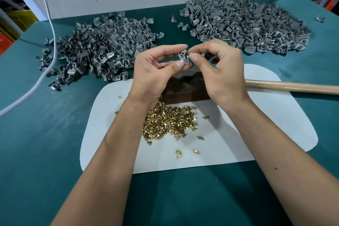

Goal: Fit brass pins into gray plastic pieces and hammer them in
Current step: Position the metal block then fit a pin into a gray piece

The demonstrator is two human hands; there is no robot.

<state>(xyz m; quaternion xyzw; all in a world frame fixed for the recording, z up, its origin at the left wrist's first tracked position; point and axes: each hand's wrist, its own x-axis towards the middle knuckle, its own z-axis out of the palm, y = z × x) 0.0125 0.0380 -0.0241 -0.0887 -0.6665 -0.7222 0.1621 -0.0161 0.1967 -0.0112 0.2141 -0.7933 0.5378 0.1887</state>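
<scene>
Hands meet above the centre of the desk (45, 143), which is covered in green cloth. Your left hand (156, 71) pinches one gray plastic piece (183, 57) between thumb and forefinger, the other fingers loosely curled. Your right hand (220, 71) is closed at thumb and forefinger on a brass pin (188, 56), its tip touching the piece; how far the pin sits in the hole cannot be told. Below the hands lies a white mat (266, 134). Loose brass pins (168, 121) are heaped on it at about 6 o'clock from the hands, with a few strays scattered further toward you. A dark brown block (183, 90) rests on the mat directly under the hands, partly hidden by them. A wooden handle (293, 87) runs off to 3 o'clock, its head hidden behind your right hand. One pile of gray pieces (99, 46) sits at 10 o'clock, a second pile (245, 24) at 1 o'clock; brass glints show in some pieces of the second pile. A white cable (49, 42) crosses the desk at 9 o'clock, over the edge of the first pile.
</scene>
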